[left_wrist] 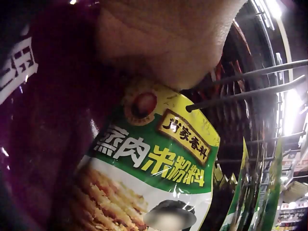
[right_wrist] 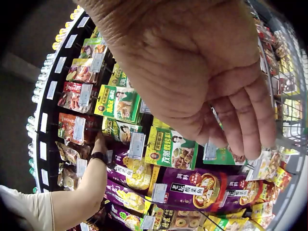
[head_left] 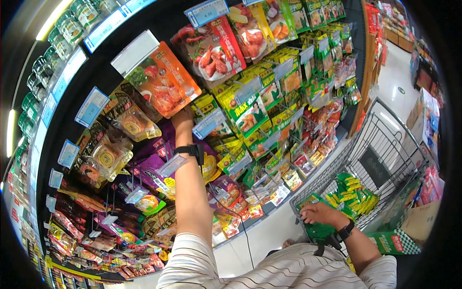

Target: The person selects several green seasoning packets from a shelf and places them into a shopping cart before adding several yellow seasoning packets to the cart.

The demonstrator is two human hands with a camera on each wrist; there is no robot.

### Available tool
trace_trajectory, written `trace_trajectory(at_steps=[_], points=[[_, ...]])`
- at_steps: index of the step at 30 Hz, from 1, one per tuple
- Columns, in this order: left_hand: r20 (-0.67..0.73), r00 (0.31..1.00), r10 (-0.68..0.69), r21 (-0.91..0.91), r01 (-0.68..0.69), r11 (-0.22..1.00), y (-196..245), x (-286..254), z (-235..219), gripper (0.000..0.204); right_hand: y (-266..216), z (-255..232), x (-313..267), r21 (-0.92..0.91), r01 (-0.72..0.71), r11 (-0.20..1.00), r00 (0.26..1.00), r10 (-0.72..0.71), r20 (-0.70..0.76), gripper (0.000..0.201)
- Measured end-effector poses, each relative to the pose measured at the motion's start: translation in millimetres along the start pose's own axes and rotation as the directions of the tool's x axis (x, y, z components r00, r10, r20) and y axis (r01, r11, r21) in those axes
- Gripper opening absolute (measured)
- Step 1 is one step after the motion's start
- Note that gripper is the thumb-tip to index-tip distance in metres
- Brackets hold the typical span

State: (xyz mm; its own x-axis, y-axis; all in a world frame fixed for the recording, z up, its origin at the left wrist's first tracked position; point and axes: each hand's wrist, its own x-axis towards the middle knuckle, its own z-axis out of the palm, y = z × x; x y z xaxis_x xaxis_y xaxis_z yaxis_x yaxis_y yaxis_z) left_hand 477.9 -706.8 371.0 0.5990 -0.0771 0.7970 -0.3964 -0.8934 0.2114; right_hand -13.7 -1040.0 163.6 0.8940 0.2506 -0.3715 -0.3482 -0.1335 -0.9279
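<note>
My left hand (head_left: pixel 181 120) reaches in among hanging packets, beneath an orange packet (head_left: pixel 168 82) that hides its fingers. In the left wrist view, the hand (left_wrist: pixel 168 43) is right above a green and yellow packet (left_wrist: pixel 149 159) hanging on a metal hook; its fingertips are out of sight, so a grip cannot be confirmed. Purple packets (head_left: pixel 151 171) hang beside that wrist. My right hand (head_left: pixel 317 213) is at the near side of the shopping cart, fingers loosely bent. Its palm and relaxed fingers show in the right wrist view (right_wrist: pixel 192 77), holding nothing visible.
The wire cart (head_left: pixel 402 139) stands at the right, with green and yellow packets (head_left: pixel 353 195) inside. Price tags (head_left: pixel 91 107) and hooks jut from the curved rack. Jars (head_left: pixel 60 45) line the upper left shelf. A tiled aisle (head_left: pixel 394 72) runs beyond the cart.
</note>
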Motion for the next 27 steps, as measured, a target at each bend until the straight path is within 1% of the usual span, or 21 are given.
trace_trajectory(at_steps=[3,4,6,7,11,14,17,18,21,22,24,27], points=[[-0.013,1.0,0.026,0.008,-0.026,1.0,-1,0,-1,0.055,9,2,1,0.045,0.009,0.999,1.0,-0.009,0.006,0.018],[-0.018,0.999,0.028,0.009,-0.027,1.0,-2,-1,-3,0.055,11,1,1,0.031,-0.012,0.999,0.999,0.011,0.038,0.023],[-0.011,1.0,0.02,0.006,-0.02,1.0,0,1,-1,0.056,9,3,-1,0.028,-0.062,0.998,0.998,0.062,0.016,0.022],[-0.003,1.0,0.003,0.004,-0.003,1.0,0,1,0,0.056,7,4,-2,0.028,-0.086,0.996,0.996,0.086,0.003,0.022],[0.071,0.994,-0.088,0.015,0.087,0.996,-2,1,-2,0.056,6,5,-8,0.008,-0.034,0.999,0.999,0.034,0.004,0.021],[0.159,0.97,-0.182,0.03,0.18,0.983,-7,2,0,0.056,11,6,-8,-0.006,-0.022,1.0,1.0,0.022,-0.01,0.017],[0.204,0.953,-0.225,0.027,0.224,0.974,-6,2,-1,0.057,9,8,-7,0.005,-0.031,0.999,0.999,0.032,-0.011,0.017],[0.196,0.958,-0.21,-0.004,0.215,0.977,-3,0,-4,0.057,9,8,-6,0.018,-0.027,0.999,1.0,0.027,-0.011,0.018],[0.182,0.962,-0.204,-0.059,0.218,0.974,22,-14,-38,0.054,14,10,-2,0.033,-0.019,0.999,1.0,0.019,0.003,0.018],[0.135,0.979,-0.151,-0.065,0.161,0.985,16,-16,-32,0.053,15,11,-1,0.034,-0.021,0.999,1.0,0.021,0.008,0.018],[0.087,0.993,-0.074,-0.09,0.082,0.993,19,-19,-36,0.05,14,11,0,0.03,-0.022,0.999,1.0,0.022,0.008,0.018],[0.093,0.996,0.001,-0.149,0.013,0.989,25,-24,-40,0.049,14,14,-1,0.026,-0.021,0.999,1.0,0.021,0.0,0.017]])
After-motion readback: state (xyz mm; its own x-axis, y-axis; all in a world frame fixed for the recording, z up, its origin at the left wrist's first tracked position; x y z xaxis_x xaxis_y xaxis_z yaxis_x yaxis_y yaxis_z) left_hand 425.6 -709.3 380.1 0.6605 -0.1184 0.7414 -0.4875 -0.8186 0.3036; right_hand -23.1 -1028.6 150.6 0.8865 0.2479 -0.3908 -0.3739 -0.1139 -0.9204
